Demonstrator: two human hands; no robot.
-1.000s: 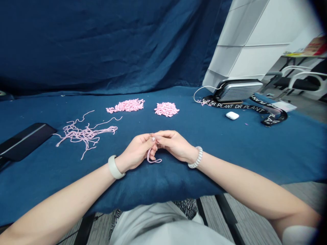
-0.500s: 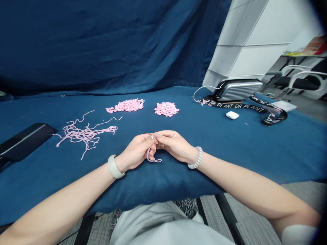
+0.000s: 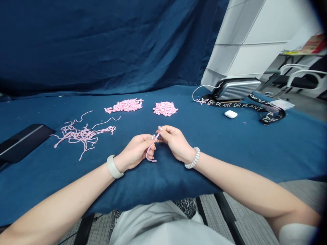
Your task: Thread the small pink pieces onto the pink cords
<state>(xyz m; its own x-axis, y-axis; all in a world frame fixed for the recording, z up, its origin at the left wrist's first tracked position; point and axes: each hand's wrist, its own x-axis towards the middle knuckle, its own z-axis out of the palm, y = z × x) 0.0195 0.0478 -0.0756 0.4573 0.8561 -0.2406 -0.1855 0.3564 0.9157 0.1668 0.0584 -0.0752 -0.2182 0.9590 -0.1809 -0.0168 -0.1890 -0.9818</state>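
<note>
Between my two hands runs a pink yarn strand (image 3: 148, 153), its doubled lower part hanging below the fingers. My left hand (image 3: 139, 149) pinches it between thumb and forefinger, the other fingers curled. My right hand (image 3: 176, 143), slightly higher, pinches the strand's upper part at the thumb tip. A short stretch of yarn shows in the small gap between the fingertips. Left of my hands lies a loose tangle of pink yarn strands (image 3: 81, 135). Beyond them are two heaps of small pink yarn pieces, a long heap (image 3: 125, 105) and a rounder heap (image 3: 165, 109).
A dark flat object with a grey stripe (image 3: 25, 143) lies at the left edge of the blue cloth (image 3: 217, 139). At the back right are a silver ribbed case (image 3: 238, 89), a black lettered strap (image 3: 230, 106) and a white earbud case (image 3: 231, 114).
My right hand has moved slightly up and away from my left, opening a small gap with yarn across it. The hanging yarn end has shifted a little left.
</note>
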